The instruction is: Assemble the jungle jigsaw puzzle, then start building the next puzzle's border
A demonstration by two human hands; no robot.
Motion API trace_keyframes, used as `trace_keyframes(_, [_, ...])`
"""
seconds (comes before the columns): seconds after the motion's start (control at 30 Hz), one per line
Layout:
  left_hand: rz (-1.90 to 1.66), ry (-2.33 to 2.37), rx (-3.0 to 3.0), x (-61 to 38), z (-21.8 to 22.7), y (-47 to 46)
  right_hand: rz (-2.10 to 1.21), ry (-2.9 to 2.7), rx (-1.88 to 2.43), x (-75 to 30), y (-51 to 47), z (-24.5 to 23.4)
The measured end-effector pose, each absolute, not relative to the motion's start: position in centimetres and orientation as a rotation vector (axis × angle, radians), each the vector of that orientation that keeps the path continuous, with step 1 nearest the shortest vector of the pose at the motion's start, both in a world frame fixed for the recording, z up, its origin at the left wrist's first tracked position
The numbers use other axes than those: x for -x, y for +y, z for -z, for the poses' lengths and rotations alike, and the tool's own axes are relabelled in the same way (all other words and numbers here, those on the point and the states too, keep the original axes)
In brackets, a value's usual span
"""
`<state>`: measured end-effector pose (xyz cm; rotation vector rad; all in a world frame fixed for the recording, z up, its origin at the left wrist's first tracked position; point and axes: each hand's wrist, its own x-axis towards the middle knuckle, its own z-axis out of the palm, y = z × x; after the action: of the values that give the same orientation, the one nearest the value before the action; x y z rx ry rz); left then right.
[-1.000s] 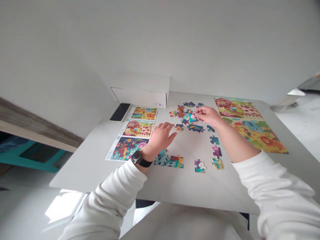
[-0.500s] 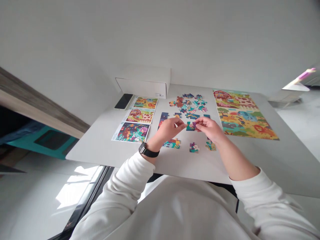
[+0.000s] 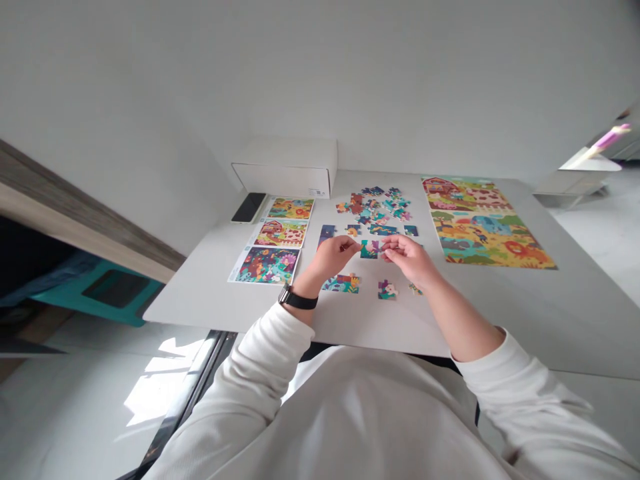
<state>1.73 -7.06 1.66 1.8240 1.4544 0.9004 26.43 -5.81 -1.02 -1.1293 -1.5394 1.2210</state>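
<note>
Nearest, a white knit sleeve (image 3: 250, 373) runs down the left forearm to a black-strapped watch (image 3: 298, 299) on the wrist. Both hands are raised just above the pale worktop (image 3: 400, 327), their fingers drawn in rather than spread. The right hand (image 3: 407, 259) pinches a small teal cardboard jigsaw section (image 3: 369, 249) at its right edge, between the two hands. The left hand (image 3: 333, 258) reaches in from the other side, its fingertips (image 3: 356, 246) at or just beside that section; I cannot tell whether they grip it.

Just below the hands lie a multicoloured assembled jigsaw strip (image 3: 346, 283) and a purple-and-white jigsaw cluster (image 3: 387, 289). Beyond the hands, a loose heap of colourful jigsaw pieces (image 3: 373, 207) lies at the far side of the worktop.

To the left are three glossy printed picture cards (image 3: 281, 234), with a black phone (image 3: 249, 207) and a white cardboard box (image 3: 284, 168) farther off. To the right lies a large barn-and-animals puzzle picture (image 3: 480, 220).

The step in hand appears to be joining pieces, and the held section's edges need lining up with their match.
</note>
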Motion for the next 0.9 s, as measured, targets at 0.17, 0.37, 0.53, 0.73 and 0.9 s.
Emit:
trace_keyframes(0.17, [-0.967,1.404,-1.796,-2.2,-1.1,-6.8,-1.267,-1.526,1.137,-26.3,-5.9,1.4])
trace_keyframes(0.37, [-0.978,1.389,-1.797,-2.8,-0.2,-6.8,-1.247,-1.542,1.132,-25.7,-6.0,2.1])
trace_keyframes(0.53, [-0.971,1.364,-1.790,-2.9,0.0,-6.8,-1.121,-1.648,1.100,-26.3,-6.0,2.3])
trace_keyframes(0.73, [-0.987,1.335,-1.763,-3.1,0.1,-6.8,-1.078,-1.684,1.062,-26.4,-6.1,1.9])
trace_keyframes(0.9, [-1.000,1.324,-1.757,-3.2,0.1,-6.9,-1.092,-1.654,1.059,-26.3,-6.0,1.8])
